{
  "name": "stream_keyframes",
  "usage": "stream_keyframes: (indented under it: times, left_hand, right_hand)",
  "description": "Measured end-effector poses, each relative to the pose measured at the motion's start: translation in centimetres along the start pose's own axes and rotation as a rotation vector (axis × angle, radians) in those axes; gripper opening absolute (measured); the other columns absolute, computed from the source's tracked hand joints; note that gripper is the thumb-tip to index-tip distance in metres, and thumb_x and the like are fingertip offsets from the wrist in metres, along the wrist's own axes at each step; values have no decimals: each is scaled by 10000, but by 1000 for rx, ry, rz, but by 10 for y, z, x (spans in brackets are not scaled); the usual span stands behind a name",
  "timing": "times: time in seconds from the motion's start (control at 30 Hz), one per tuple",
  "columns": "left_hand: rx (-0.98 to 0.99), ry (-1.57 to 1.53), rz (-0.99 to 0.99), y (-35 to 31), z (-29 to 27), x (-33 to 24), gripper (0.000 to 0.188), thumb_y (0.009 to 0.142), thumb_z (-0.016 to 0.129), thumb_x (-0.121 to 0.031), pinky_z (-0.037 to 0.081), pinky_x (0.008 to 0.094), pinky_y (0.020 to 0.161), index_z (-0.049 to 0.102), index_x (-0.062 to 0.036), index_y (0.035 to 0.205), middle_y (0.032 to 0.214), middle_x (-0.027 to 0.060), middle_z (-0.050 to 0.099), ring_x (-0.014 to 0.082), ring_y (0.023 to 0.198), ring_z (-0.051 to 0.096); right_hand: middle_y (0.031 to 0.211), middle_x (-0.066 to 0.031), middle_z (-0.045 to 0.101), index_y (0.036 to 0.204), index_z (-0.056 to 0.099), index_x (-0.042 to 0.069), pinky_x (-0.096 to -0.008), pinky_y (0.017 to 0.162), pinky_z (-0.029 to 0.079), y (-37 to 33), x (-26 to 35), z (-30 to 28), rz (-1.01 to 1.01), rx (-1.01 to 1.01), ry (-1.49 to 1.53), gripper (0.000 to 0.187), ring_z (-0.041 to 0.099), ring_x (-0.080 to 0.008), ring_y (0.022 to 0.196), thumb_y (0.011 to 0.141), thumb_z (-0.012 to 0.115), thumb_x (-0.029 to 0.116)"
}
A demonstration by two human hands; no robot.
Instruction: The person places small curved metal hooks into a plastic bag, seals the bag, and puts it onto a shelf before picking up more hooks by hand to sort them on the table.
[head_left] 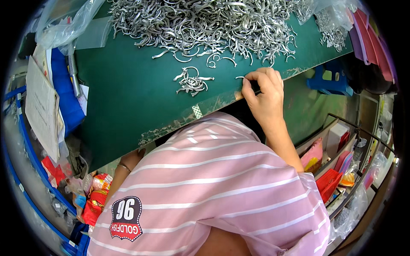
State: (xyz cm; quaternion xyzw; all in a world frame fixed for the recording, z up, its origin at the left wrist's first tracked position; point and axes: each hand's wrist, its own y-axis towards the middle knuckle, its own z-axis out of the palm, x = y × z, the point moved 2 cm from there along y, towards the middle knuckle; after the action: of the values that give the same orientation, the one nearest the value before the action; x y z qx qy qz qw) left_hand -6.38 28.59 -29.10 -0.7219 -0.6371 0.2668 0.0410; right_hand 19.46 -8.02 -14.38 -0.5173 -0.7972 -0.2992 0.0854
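Note:
Over the green tabletop [141, 102], near its front edge, my right hand [265, 87] is closed in a pinch of thumb and forefinger. A thin, curved silvery metal piece [240, 77] pokes out to the left from the fingertips. To the left of that hand lies a small cluster of similar curved metal pieces [193, 83]. A large heap of them [205, 25] spreads across the far side of the table, with a few strays along its near border. Below the table's front edge my left hand [133, 159] shows only in part; its fingers are hidden.
Clear plastic bags [68, 25] lie at the far left, above a blue holder [66, 85] with papers and a pen-like tool. Another bag [335, 25] of metal pieces sits far right. A blue stool [329, 81] and a divided bin [337, 149] stand right of the table.

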Motion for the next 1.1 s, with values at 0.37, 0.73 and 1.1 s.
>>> stream_keyframes:
  times: [0.37,0.73,1.1]
  left_hand:
    - [241,-474,-5,33,-206,-120,104,817,565,-108,470,362,599,625,-24,809,743,157,607,316,669,595]
    - [-343,-771,450,165,-243,-219,219,715,695,-19,475,247,602,622,-6,922,873,88,581,141,691,583]
    - [-318,-1580,267,199,-226,-195,93,838,588,-12,513,243,611,576,33,918,803,79,610,124,673,601]
  right_hand:
    - [731,-56,623,801,620,-7,-202,535,440,-10,1,-4,283,17,650,60,546,-94,590,748,649,-14]
    - [707,9,589,816,612,-14,-174,561,411,12,13,-6,481,283,1059,33,502,-31,626,785,616,-1]
    - [860,-109,588,877,633,6,-265,592,491,69,52,-7,-293,82,728,194,601,-193,693,698,705,-17]
